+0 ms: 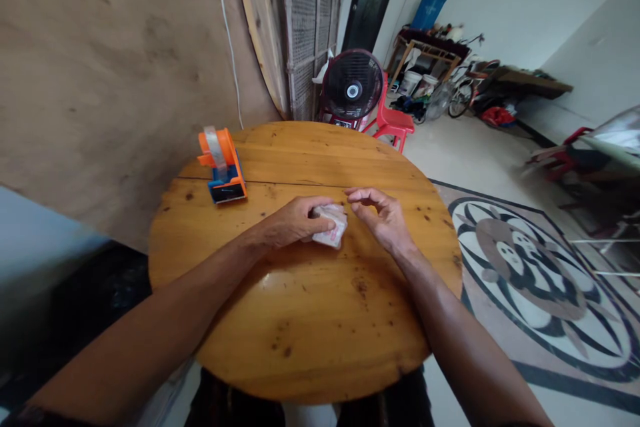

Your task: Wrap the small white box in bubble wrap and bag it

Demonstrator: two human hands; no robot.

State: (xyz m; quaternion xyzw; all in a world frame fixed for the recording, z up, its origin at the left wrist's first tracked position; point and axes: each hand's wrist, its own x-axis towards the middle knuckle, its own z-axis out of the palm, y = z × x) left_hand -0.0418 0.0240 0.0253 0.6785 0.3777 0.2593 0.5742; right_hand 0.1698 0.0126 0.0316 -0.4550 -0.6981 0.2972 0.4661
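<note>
Floor pattern (540,273): one, round, well off to the right of my grip.

Round wooden table (310,320): one, under both hands, a dark seam running across beyond my grip.

Fan (353,85): one, past the table's far edge, ahead and slightly right of my grip. Red chair (396,119): one, beside the fan.

Tape dispenser (227,183): one, orange and blue, carrying one roll; on the table, left of and beyond my grip, apart from both hands. Its dark front panel is too small to read.

Left hand (297,220): closed on the cards, thumb across their top. Right hand (383,217): empty, fingers curved, thumb held apart, just right of the cards.

Cards (331,230): one small, uneven stack in my left grip, over the table. Reddish print, too blurred to read; overlap hides the count.
</note>
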